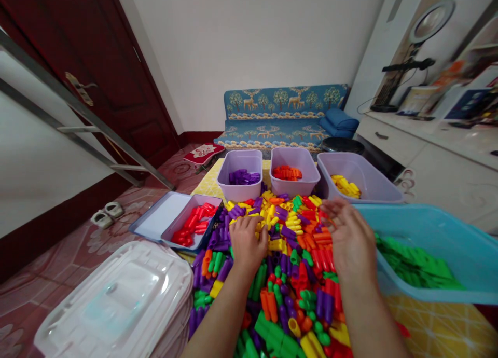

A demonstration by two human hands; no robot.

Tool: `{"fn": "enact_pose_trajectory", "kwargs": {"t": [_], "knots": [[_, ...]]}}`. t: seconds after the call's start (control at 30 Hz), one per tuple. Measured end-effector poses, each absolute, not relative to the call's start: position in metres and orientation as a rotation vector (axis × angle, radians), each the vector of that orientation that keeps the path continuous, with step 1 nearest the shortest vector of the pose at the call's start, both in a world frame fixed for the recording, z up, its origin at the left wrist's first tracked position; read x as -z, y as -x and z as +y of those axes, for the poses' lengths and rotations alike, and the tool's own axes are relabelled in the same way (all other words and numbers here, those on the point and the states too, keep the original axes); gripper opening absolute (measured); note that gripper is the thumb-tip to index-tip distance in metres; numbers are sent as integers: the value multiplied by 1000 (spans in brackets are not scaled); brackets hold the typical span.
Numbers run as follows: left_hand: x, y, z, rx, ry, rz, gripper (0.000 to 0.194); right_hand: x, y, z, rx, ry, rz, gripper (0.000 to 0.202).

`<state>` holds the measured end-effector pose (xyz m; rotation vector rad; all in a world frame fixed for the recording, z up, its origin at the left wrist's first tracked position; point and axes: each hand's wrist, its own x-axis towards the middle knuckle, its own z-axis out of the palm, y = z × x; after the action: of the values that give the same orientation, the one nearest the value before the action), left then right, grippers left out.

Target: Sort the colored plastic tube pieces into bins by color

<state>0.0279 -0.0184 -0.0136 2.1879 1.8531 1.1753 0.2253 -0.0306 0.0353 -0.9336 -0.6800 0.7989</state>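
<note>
A wide heap of plastic tube-shaped pieces (286, 270) in purple, yellow, orange, red and green lies in front of me. My left hand (246, 241) rests over the heap's middle, fingers curled down among yellow and purple pieces. Its thumb is bent inward, and whatever lies under the fingers is hidden. At the heap's right side my right hand (352, 241) is raised on edge, its fingers stretched out and slightly blurred. Orange pieces (322, 237) are close beside it, and nothing is clearly held in it.
Lilac bins hold purple (240, 193), orange (294, 187) and yellow pieces (363, 192). A blue tub (428, 290) with green pieces stands right. Red pieces fill an opened case (171, 233) left, behind stacked lids (116, 295). A ladder (89, 129) leans at far left.
</note>
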Motion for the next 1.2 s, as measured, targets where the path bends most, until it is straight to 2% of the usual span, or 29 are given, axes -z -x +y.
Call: {"fn": "enact_pose_trajectory", "kwargs": {"t": [0.1, 0.2, 0.37, 0.47, 0.57, 0.77, 0.87, 1.03, 1.2], "knots": [[12, -29, -20, -1120, -2212, 1931, 19, -14, -215, -25, -839, 1309, -1210, 27], [12, -30, -19, -1107, -2233, 1904, 21, 2, -205, -22, -576, 1565, -1692, 32], [14, -32, -19, -1161, -2189, 1944, 28, 13, -199, -22, -423, 1724, -2031, 44], [13, -31, -19, -1183, -2191, 1872, 29, 13, -197, -22, -452, 1723, -2000, 41], [11, -30, -19, -1198, -2229, 1571, 26, 8, -195, -21, -582, 1632, -1826, 33], [13, -28, -19, -1216, -2106, 1124, 42, -3, -187, -25, -782, 1493, -1551, 29], [14, -28, -19, -1228, -2009, 1010, 43, -6, -185, -28, -935, 1448, -1477, 29], [13, -30, -18, -1287, -1775, 1026, 25, -5, -184, -27, -1101, 1356, -1388, 28], [-9, -18, 9, -1510, -1251, 1166, 33, 0, -190, -24, -968, 1400, -1443, 29]]}}
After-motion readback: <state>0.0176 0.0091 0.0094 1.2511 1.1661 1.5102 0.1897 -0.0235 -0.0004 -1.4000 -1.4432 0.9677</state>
